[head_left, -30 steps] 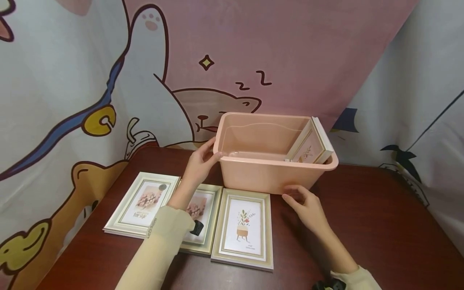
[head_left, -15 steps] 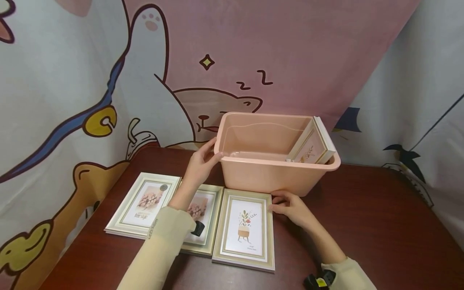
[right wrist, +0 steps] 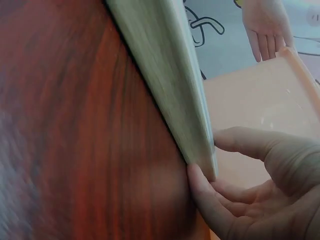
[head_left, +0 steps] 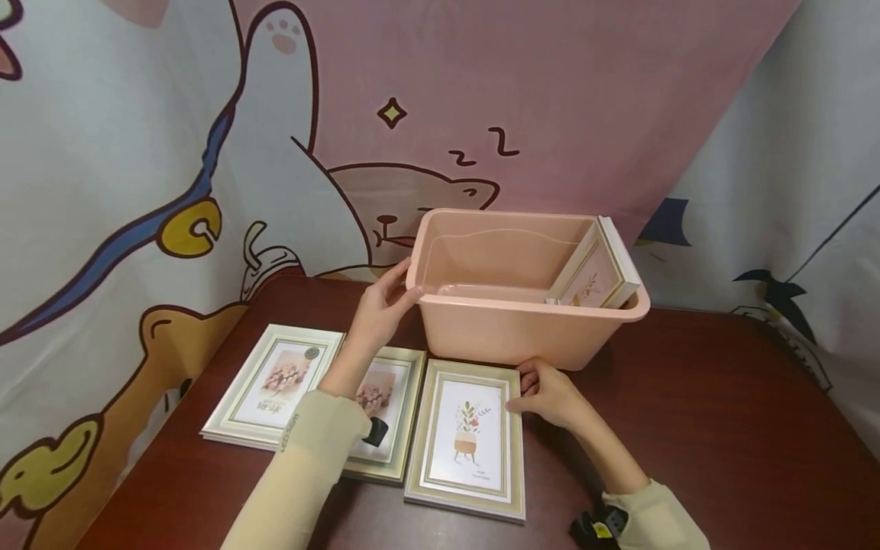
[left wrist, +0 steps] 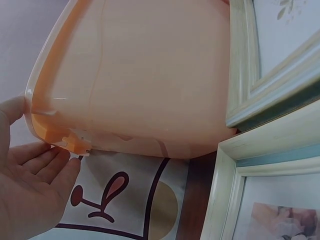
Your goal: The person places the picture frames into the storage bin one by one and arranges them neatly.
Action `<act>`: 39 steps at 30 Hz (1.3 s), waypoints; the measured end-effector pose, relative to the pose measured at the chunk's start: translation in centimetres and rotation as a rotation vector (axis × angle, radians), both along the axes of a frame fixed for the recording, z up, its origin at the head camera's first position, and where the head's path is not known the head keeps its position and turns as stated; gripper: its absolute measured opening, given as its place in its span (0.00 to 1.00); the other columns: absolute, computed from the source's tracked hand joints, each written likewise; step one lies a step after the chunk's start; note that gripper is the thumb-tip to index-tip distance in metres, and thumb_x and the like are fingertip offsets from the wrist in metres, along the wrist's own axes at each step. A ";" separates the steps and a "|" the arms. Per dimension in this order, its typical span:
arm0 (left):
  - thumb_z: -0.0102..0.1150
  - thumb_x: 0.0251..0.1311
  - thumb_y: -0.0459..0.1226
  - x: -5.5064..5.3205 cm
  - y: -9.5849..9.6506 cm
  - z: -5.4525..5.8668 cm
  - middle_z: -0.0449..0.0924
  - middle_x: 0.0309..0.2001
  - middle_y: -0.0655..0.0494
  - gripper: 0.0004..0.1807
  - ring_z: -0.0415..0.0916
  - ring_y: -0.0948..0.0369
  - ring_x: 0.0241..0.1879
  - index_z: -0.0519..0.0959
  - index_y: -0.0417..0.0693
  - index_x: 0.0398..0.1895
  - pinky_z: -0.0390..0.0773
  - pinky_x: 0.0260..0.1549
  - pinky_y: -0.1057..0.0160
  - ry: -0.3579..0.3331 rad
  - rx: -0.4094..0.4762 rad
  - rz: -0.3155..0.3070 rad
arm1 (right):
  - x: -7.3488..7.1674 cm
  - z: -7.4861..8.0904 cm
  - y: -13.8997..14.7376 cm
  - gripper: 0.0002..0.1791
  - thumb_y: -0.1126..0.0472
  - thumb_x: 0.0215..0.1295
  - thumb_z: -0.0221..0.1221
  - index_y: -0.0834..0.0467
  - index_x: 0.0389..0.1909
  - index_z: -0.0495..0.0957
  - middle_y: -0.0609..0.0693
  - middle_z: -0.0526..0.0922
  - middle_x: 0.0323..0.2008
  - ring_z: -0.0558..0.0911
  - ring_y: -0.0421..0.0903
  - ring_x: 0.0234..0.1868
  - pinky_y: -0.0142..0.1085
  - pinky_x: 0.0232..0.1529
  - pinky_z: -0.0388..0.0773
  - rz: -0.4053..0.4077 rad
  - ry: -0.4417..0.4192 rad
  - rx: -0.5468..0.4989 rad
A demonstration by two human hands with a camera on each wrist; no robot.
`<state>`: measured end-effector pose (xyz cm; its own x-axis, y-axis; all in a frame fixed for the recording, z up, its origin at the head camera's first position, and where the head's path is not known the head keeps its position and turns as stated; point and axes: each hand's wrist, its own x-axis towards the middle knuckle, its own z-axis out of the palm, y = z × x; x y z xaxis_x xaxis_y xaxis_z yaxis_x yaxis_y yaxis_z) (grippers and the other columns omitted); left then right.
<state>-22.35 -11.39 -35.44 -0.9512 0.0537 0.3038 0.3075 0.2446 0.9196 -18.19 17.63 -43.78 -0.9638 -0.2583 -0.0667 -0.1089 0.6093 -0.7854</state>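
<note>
Frame with a potted-plant print (head_left: 464,439) lies face up on the dark red-brown table (head_left: 729,428), just in front of the pink bin (head_left: 512,332). The right hand (head_left: 557,393) holds it at the right-hand edge near the far corner, thumb on the upper face and fingers against the side, so the hand is narrowed to the frame's thickness; whether that corner is raised at all, I cannot tell. Just left of it lies a gold-and-grey frame (head_left: 404,435) with a pink flower print, partly hidden by the left forearm. Farther left is a white frame (head_left: 275,389), also face up, showing a flower picture, some lettering and a round dark sticker. The left hand (head_left: 378,309) holds the bin's left rim, thumb near the front corner and fingers under the lip, fairly straight in the left wrist view. Inside the bin, at its right end, another frame (head_left: 591,281) leans tilted, its upper edge standing above the rim, its plant print facing left. Both arms wear cream sleeves (head_left: 302,466), with black gear (head_left: 598,527) at the wrists. Behind the table hangs a pink and white cloth (head_left: 584,99) printed with cartoon animals, a yellow bell and a small star.
</note>
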 end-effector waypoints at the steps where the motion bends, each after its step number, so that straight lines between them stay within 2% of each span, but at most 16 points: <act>1: 0.60 0.68 0.34 -0.1 0.0 0.0 0.70 0.69 0.38 0.32 0.75 0.44 0.64 0.65 0.39 0.73 0.76 0.63 0.48 -0.001 0.002 -0.001 | 0.0 0.1 0.1 0.34 0.64 0.46 0.75 0.71 0.52 0.71 0.59 0.80 0.36 0.78 0.44 0.33 0.31 0.29 0.76 -0.002 -0.003 0.004; 5: 0.59 0.68 0.35 -0.2 0.1 0.1 0.70 0.69 0.38 0.32 0.75 0.44 0.63 0.64 0.39 0.73 0.76 0.63 0.49 -0.004 -0.013 -0.004 | 0.3 0.5 0.5 0.32 0.67 0.46 0.74 0.71 0.51 0.70 0.63 0.81 0.40 0.81 0.47 0.37 0.32 0.31 0.79 -0.009 -0.022 -0.064; 8: 0.59 0.68 0.36 -0.1 0.0 0.2 0.70 0.69 0.39 0.32 0.75 0.45 0.64 0.64 0.40 0.74 0.76 0.63 0.49 -0.009 -0.026 0.006 | 0.3 0.7 0.9 0.32 0.70 0.48 0.72 0.72 0.52 0.66 0.65 0.81 0.41 0.83 0.47 0.38 0.33 0.34 0.81 0.031 -0.080 -0.213; 12: 0.59 0.68 0.36 -0.2 -0.2 0.3 0.69 0.70 0.40 0.32 0.73 0.46 0.65 0.64 0.41 0.73 0.75 0.63 0.49 -0.014 -0.033 0.010 | 0.2 1.0 1.7 0.31 0.71 0.56 0.67 0.72 0.56 0.60 0.59 0.81 0.42 0.84 0.42 0.38 0.37 0.38 0.86 0.072 -0.220 -0.424; 15: 0.59 0.68 0.37 -0.6 -0.1 0.5 0.68 0.71 0.41 0.31 0.72 0.47 0.67 0.65 0.41 0.73 0.75 0.64 0.49 -0.002 -0.036 0.007 | 0.2 1.7 2.6 0.31 0.69 0.60 0.65 0.70 0.58 0.58 0.52 0.80 0.43 0.85 0.41 0.38 0.42 0.40 0.88 0.091 -0.261 -0.472; 21: 0.60 0.67 0.38 -0.4 -0.3 0.3 0.69 0.71 0.42 0.32 0.72 0.49 0.66 0.66 0.43 0.73 0.74 0.65 0.50 -0.015 -0.035 0.008 | 0.8 2.7 4.0 0.29 0.67 0.63 0.64 0.63 0.64 0.68 0.49 0.85 0.45 0.87 0.44 0.43 0.44 0.43 0.87 0.194 -0.247 -0.490; 24: 0.60 0.67 0.37 -0.1 -0.3 0.4 0.69 0.70 0.42 0.32 0.73 0.48 0.65 0.66 0.42 0.73 0.75 0.64 0.49 -0.017 -0.040 0.006 | 1.3 3.3 4.5 0.25 0.69 0.63 0.63 0.58 0.62 0.73 0.45 0.88 0.44 0.88 0.43 0.44 0.42 0.43 0.87 0.219 -0.233 -0.546; 29: 0.60 0.67 0.36 0.0 -0.3 0.3 0.69 0.70 0.41 0.32 0.74 0.47 0.64 0.66 0.41 0.73 0.76 0.63 0.48 -0.016 -0.041 0.008 | 1.8 4.8 5.2 0.23 0.73 0.64 0.60 0.54 0.59 0.75 0.45 0.88 0.44 0.88 0.44 0.44 0.42 0.43 0.87 0.266 -0.157 -0.591; 34: 0.60 0.67 0.35 -0.2 -0.3 0.2 0.69 0.70 0.40 0.32 0.75 0.46 0.63 0.66 0.40 0.73 0.77 0.62 0.48 -0.016 -0.038 0.011 | 1.9 6.8 6.2 0.25 0.76 0.64 0.57 0.53 0.59 0.75 0.45 0.88 0.44 0.88 0.42 0.43 0.42 0.42 0.88 0.294 -0.076 -0.593; 39: 0.60 0.67 0.36 -0.2 -0.3 0.1 0.69 0.70 0.41 0.32 0.75 0.47 0.63 0.66 0.41 0.73 0.77 0.61 0.49 -0.023 -0.051 0.015 | 1.9 9.6 7.4 0.28 0.79 0.65 0.54 0.52 0.61 0.75 0.45 0.87 0.46 0.87 0.42 0.44 0.39 0.42 0.88 0.310 -0.001 -0.592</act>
